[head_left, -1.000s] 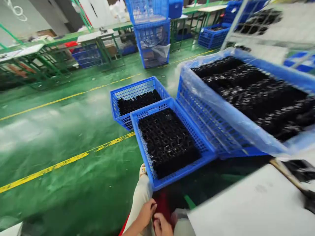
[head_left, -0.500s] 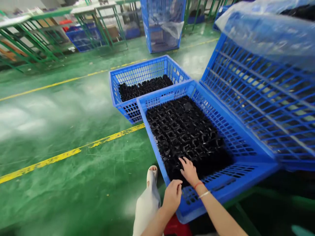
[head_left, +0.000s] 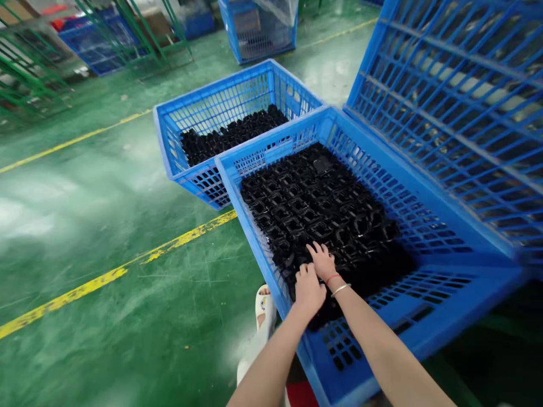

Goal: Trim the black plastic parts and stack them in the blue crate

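At the near end of the front blue crate (head_left: 475, 265), both hands are placed on the black parts (head_left: 305, 203). The fingers of the left hand (head_left: 309, 289) are bent downward, and those of the right hand (head_left: 323, 263) are spread lightly over the parts just beside it. Whether a part is grasped by either hand cannot be determined, as the fingertips are hidden or lost against the black. A red cord (head_left: 333, 277) and a bangle (head_left: 340, 290) are worn on the right wrist. The parts are packed in rows inside the crate, and a flat black piece (head_left: 322, 164) is laid on top toward the far end. Behind the far left corner, a second blue crate (head_left: 203, 103) is positioned, partly filled with black pieces (head_left: 233, 133). To the right, a tall lattice-sided crate (head_left: 458, 102) is located alongside. A foot in a light sandal (head_left: 262, 303) is set on the green floor (head_left: 178, 322), which is marked by a yellow line (head_left: 182, 243).
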Demonstrator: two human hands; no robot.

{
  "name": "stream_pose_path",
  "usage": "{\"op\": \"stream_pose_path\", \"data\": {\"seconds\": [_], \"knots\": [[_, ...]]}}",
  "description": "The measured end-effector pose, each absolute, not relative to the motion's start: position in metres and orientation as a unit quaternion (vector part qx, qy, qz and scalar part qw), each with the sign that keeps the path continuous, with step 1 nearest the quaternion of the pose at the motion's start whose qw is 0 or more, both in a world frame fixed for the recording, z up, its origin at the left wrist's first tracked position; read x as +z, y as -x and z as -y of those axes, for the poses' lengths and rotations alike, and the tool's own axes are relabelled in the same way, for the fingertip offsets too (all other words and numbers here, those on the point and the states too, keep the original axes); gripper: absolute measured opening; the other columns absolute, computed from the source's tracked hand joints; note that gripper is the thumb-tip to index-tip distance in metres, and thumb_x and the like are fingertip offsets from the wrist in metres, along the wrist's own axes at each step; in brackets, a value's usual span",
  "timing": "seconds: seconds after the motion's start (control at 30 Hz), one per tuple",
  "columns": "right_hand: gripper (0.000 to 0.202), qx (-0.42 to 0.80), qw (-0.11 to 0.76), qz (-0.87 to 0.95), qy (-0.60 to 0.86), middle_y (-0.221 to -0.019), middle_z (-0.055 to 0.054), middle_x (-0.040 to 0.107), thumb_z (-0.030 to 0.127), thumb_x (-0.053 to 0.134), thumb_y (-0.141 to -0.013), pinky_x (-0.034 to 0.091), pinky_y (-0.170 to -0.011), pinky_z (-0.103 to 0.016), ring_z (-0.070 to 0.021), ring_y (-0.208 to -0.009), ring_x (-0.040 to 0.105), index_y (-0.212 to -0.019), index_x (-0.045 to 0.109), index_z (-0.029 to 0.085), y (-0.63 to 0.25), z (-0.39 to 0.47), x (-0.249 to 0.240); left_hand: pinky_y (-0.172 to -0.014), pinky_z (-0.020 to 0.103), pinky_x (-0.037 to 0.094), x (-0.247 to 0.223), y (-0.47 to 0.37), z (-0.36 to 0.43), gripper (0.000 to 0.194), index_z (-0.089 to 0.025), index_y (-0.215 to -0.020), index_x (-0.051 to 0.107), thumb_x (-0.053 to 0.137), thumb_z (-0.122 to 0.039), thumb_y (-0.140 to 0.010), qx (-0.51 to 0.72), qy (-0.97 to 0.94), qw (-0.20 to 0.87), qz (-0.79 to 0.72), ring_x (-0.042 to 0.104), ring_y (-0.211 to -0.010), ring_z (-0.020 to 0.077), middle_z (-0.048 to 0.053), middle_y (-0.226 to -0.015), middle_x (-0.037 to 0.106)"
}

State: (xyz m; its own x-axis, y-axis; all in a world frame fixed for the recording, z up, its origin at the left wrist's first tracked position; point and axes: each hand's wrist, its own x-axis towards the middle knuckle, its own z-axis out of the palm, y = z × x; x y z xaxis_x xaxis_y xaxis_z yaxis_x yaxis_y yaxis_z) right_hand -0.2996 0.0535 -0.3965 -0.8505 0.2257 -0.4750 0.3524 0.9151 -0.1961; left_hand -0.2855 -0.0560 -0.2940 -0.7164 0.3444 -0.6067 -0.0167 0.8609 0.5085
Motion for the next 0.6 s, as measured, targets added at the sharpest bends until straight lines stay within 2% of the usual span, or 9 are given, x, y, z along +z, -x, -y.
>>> {"op": "stream_pose_path", "data": {"seconds": [0.13, 0.23, 0.4, 0.6], "knots": [[0.077, -0.132, 0.234, -0.954, -0.136, -0.158, -0.007, 0.033, 0.004, 0.058, -0.080, 0.043, -0.099, -0.060, -0.0343, -0.142, 0.023, -0.148, 0.036, 0.032, 0.304, -0.061, -0.418, -0.096, 0.057, 0.049, -0.350, 0.325, 0.033, 0.066, -0.014, -0.142, 0.037, 0.062, -0.016, -0.081, 0.132, 0.037, 0.376, -0.916, 0.042, -0.133, 0.0414, 0.023, -0.148, 0.038], [0.073, -0.129, 0.231, -0.957, -0.120, -0.156, -0.007, 0.036, 0.002, 0.051, -0.084, 0.044, -0.098, -0.059, -0.0336, -0.141, 0.026, -0.149, 0.036, 0.032, 0.305, -0.066, -0.430, -0.096, 0.063, 0.047, -0.385, 0.330, 0.030, 0.070, -0.018, -0.148, 0.031, 0.055, -0.008, -0.083, 0.068, 0.065, 0.369, -0.925, 0.032, -0.140, 0.0439, 0.022, -0.155, 0.030], [0.068, -0.136, 0.219, -0.961, -0.100, -0.156, -0.006, 0.037, 0.002, 0.047, -0.087, 0.049, -0.095, -0.056, -0.0324, -0.138, 0.031, -0.146, 0.039, 0.033, 0.311, -0.074, -0.442, -0.092, 0.064, 0.049, -0.420, 0.325, 0.025, 0.060, -0.021, -0.148, 0.037, 0.037, -0.004, -0.090, 0.001, 0.033, 0.329, -0.944, 0.035, -0.140, 0.0445, 0.020, -0.153, 0.037], [0.059, -0.154, 0.203, -0.963, -0.093, -0.150, -0.006, 0.043, 0.003, 0.053, -0.086, 0.054, -0.089, -0.049, -0.0326, -0.130, 0.038, -0.138, 0.049, 0.031, 0.320, -0.075, -0.448, -0.082, 0.063, 0.054, -0.450, 0.333, 0.022, 0.056, -0.020, -0.148, 0.036, 0.032, -0.008, -0.093, -0.056, 0.015, 0.278, -0.959, 0.050, -0.127, 0.0448, 0.024, -0.146, 0.042]]}}
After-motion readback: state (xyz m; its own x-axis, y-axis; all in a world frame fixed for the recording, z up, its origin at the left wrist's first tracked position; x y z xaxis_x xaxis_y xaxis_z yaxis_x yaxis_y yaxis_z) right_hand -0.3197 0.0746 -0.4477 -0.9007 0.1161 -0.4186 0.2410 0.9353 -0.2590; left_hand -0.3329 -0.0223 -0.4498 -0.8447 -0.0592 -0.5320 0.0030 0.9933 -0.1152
